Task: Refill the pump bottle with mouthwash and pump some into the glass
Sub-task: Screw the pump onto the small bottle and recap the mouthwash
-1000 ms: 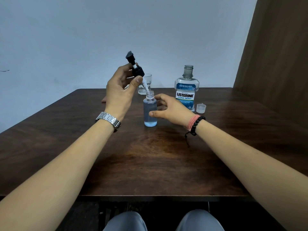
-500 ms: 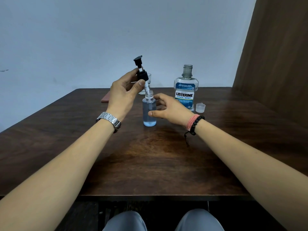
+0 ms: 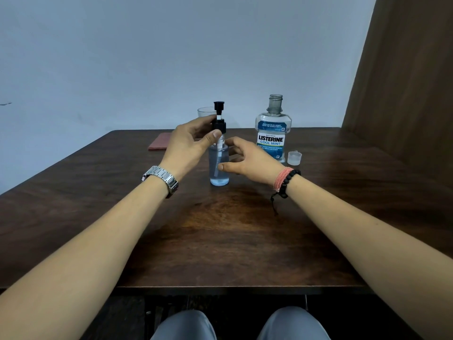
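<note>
— What's different from a second ago on my feed?

— The pump head (image 3: 219,119) has come down and straightened. It was tilted up and left of the neck; now it stands upright with its tube inside the pump bottle (image 3: 219,165), collar not yet seated on the neck.

— And the grips?

— My left hand (image 3: 188,146) pinches the black collar between thumb and fingers. My right hand (image 3: 247,159) stays beside the bottle, fingers loosely spread around it; only the thumb tip seems to touch the glass, so I call it open.

— Where's the bottle?

— Upright near the middle of the worktop (image 3: 220,241), blue liquid inside.

— Further back?

— The small clear cap (image 3: 294,158) right of my hand, then the uncapped mouthwash bottle (image 3: 272,128). A pink cloth (image 3: 160,141) lies by the far edge. The glass (image 3: 205,112) stands at that edge, partly hidden behind my left fingers and the pump.
</note>
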